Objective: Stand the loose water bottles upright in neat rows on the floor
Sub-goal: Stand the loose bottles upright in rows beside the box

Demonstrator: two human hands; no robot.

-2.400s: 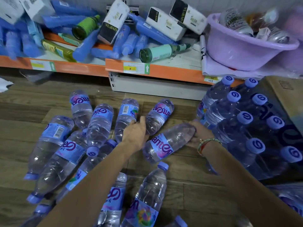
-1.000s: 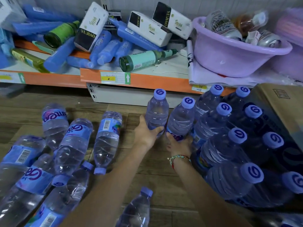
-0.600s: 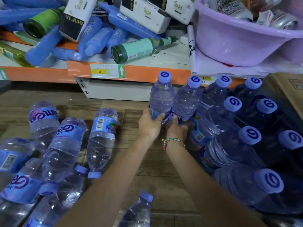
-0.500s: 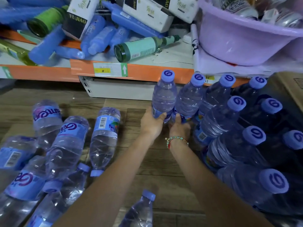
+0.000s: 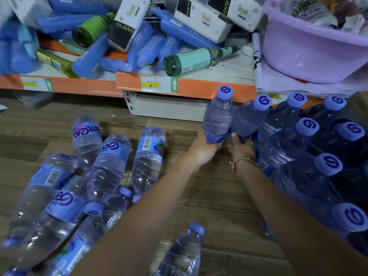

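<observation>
Nearest the camera, loose bottles (image 5: 111,166) lay on their sides across the wooden floor (image 5: 209,188), left of both forearms. Beyond them, the left hand (image 5: 201,150) gripped the end bottle (image 5: 218,116) low on its label band, fingers curled round it; it stood upright, touching its neighbour in the standing rows (image 5: 298,136). The right hand (image 5: 242,148) reached to the neighbour's base, fingers hidden; its grasp could not be determined. Judgement: filled bottles are moderately heavy, thin-walled and slick; hold at the labelled waist. Farthest, a cluttered shelf (image 5: 189,86).
</observation>
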